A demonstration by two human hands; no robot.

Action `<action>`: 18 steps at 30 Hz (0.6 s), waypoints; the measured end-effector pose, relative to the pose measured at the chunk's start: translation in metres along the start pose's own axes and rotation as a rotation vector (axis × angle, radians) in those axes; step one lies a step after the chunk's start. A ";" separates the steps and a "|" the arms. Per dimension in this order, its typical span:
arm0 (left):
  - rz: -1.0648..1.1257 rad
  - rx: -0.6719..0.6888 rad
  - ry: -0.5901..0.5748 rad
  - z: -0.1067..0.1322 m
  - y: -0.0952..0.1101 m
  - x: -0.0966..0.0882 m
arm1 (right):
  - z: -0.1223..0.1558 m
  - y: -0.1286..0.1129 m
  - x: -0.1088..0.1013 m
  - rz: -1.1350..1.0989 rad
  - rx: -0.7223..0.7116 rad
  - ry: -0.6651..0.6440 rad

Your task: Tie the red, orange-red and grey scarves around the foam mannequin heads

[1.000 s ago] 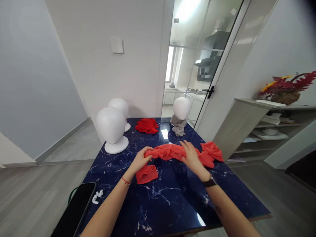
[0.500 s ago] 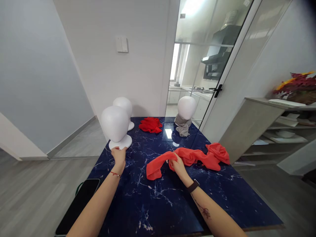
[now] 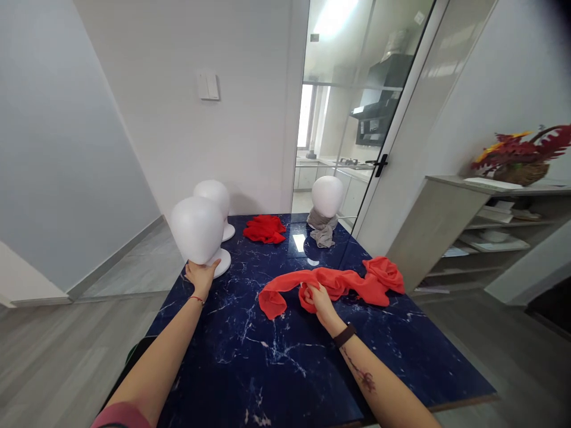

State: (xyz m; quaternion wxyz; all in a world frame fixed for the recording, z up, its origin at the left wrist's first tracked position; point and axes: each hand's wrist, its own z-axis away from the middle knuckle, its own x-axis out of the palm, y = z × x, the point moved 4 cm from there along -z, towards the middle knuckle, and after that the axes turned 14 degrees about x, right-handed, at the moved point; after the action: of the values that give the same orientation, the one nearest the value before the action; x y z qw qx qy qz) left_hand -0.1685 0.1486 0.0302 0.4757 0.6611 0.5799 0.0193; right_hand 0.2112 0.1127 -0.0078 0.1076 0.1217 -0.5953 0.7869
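Note:
At the table's left side, my left hand [image 3: 201,278] wraps round the neck of the nearer white mannequin head [image 3: 197,227], just above its round base; the neck is mostly hidden. The head stands upright. My right hand [image 3: 319,302] grips a coral-red scarf [image 3: 377,290] near its left part. The scarf stretches across the table, its left end curled down and its right end bunched up. Behind the nearer head stands a second white mannequin head [image 3: 214,193]. A third head [image 3: 328,195], at the back right, wears a grey scarf [image 3: 323,230] round its neck.
A crumpled red cloth [image 3: 264,229] lies at the back of the dark blue marbled table [image 3: 267,368]. Beyond are a wall and a glass door [image 3: 339,101] with a black handle. A shelf unit [image 3: 414,226] with flowers [image 3: 513,154] stands at right.
My left hand has gone from the base edge up to the nearer head's neck. My right hand still grips the coral-red scarf, whose left end has dropped lower. The view has shifted slightly.

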 end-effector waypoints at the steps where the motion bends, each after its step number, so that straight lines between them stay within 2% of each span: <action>1: 0.008 -0.006 0.011 -0.001 -0.001 0.000 | 0.000 0.000 0.000 -0.013 0.006 0.001; 5: 0.024 -0.017 0.014 -0.001 0.001 -0.002 | -0.003 -0.005 -0.004 -0.082 0.036 0.021; 8: 0.036 -0.066 0.028 0.011 0.015 -0.006 | -0.011 -0.018 -0.023 -0.163 0.028 0.108; 11: 0.132 -0.096 0.029 0.035 0.042 -0.008 | -0.017 -0.043 -0.062 -0.271 -0.066 0.309; 15: 0.258 0.060 -0.030 0.077 0.091 -0.002 | -0.011 -0.075 -0.119 -0.404 -0.308 0.674; 16: 0.269 0.077 -0.054 0.088 0.101 0.001 | -0.009 -0.079 -0.128 -0.417 -0.362 0.737; 18: 0.264 0.105 -0.101 0.109 0.117 0.004 | -0.008 -0.083 -0.136 -0.394 -0.432 0.776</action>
State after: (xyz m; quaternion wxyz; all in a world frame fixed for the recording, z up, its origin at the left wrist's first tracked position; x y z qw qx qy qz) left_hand -0.0168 0.1005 0.0447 0.4621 0.7557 0.4637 0.0179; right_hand 0.3656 0.1398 0.0222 0.4917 -0.0955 -0.6265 0.5972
